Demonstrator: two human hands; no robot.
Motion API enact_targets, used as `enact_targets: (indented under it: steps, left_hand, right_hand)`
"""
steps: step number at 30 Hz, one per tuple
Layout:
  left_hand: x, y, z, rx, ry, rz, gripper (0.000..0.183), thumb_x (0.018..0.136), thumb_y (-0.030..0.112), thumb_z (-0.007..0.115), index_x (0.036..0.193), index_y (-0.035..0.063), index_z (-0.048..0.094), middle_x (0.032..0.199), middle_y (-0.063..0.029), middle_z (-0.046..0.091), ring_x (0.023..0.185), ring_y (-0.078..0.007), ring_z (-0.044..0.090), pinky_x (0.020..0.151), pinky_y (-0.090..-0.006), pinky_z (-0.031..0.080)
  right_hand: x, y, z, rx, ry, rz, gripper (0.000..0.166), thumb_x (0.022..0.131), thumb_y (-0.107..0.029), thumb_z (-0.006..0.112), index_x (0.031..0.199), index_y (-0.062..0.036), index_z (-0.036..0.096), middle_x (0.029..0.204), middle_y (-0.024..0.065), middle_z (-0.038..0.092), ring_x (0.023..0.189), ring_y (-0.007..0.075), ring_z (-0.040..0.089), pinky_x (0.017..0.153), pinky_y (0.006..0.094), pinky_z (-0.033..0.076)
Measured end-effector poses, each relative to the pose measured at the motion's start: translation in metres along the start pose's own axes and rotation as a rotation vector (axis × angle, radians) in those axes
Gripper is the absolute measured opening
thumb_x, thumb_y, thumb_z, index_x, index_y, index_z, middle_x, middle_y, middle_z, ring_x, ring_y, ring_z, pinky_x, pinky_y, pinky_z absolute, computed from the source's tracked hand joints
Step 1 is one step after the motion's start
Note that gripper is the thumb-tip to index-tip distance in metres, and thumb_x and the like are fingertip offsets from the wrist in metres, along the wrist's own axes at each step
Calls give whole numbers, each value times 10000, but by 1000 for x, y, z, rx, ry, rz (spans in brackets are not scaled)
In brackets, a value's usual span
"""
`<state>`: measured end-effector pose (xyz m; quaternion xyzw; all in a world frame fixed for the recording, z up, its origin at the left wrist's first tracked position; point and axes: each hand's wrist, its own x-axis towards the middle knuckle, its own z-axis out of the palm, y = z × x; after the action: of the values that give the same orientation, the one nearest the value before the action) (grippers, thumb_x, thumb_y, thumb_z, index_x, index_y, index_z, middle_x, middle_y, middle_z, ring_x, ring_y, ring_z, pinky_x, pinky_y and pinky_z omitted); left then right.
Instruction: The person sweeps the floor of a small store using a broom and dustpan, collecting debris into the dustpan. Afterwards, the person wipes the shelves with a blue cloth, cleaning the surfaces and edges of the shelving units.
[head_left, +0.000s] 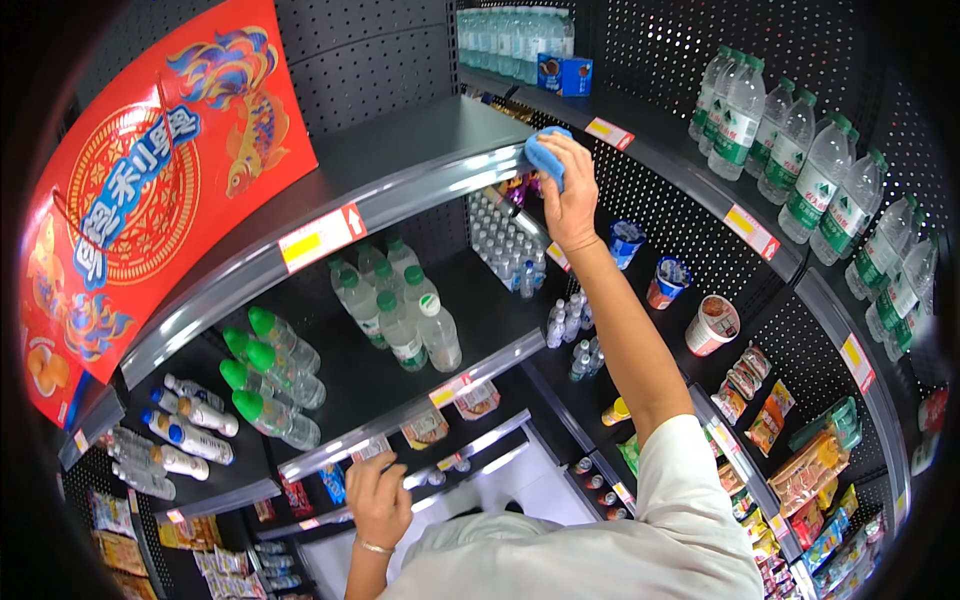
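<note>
My right hand (571, 191) reaches up and holds a blue cloth or sponge (546, 156). The blue piece presses against the right end of the metal front edge (442, 174) of the upper shelf. Lower down, my left hand (377, 496) hangs in front of a lower shelf with nothing visible in it, its fingers bent and slightly apart. A bracelet circles that wrist. Left of the blue piece, the upper shelf board (390, 142) shows a bare dark surface. A price label (321, 238) sits on its front rail.
A large red gift box (172, 172) stands at the upper left. Clear bottles with green caps (401, 315) occupy the shelf below. Water bottles (817, 180) line the right shelf, above cup containers (712, 324) and snack packets (810, 469). A small blue box (564, 75) sits at the back.
</note>
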<state>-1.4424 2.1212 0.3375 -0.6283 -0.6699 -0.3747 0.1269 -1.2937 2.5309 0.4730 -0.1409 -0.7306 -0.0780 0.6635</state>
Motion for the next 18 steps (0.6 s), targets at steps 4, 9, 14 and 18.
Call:
enact_targets:
  steps: [4,9,14,18]
  left_hand:
    - [7,10,30,-174,-80,109,146,649,-30,605,785,21,597,889,-129,600,800,-294,571,703,-375,434]
    - [4,3,65,-447,-311,-8,323,717,22,619,1030,6,544,996,-144,566,882,-298,572,780,-354,444]
    - [16,9,114,-1317,-417,-521,463,856,183,599,1242,13,409,1064,-81,547,921,-143,530,795,-293,437]
    - [18,2,122,-1461,-459,-820,425,851,228,629,1179,6,475,1011,-18,547,878,-77,492,761,-232,413]
  right_hand:
    - [-37,-4,-23,385,100,814,254,920,-194,486,1042,3,592,1034,124,602,935,237,595,805,319,453]
    - [-127,-83,-58,1424,363,1846,331,949,-225,414,1200,-12,450,1176,145,526,1099,268,508,959,417,408]
    - [-192,-165,-85,1427,287,2055,368,931,-233,457,1199,19,435,1195,168,502,1117,297,492,990,439,386]
    - [-222,-216,-81,1230,220,2053,343,891,-153,503,1182,19,443,1147,148,526,1088,266,512,964,411,400]
